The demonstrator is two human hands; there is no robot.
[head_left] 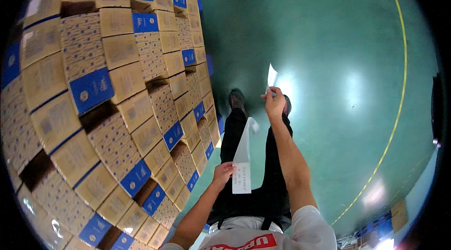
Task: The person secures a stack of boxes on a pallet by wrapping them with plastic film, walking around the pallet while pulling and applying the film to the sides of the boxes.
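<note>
Label strip [242, 179], white: located at the left hand [224, 173], in front of the dark trousers [277, 170]. The left thumb and fingers are closed together on the strip's left edge, beside the printed panel. The panel lies to the right of the fingertips, with its lower end free below the grip. From the grip, a plain length runs upward in the view between the legs and ends in a loose curl; contact between strip and trousers cannot be determined.

White slip [271, 76]: located at the right hand [274, 103], which is extended farther from the body. Thumb and fingers are pinched on the slip's near end; the remainder projects beyond the fingertips, over the green floor [324, 38]. Strip and slip are well apart.

Carton stack [124, 78]: positioned at the person's left, with tan, blue and speckled faces. Yellow floor line [404, 62]: curves along the right side, well apart from both hands
</note>
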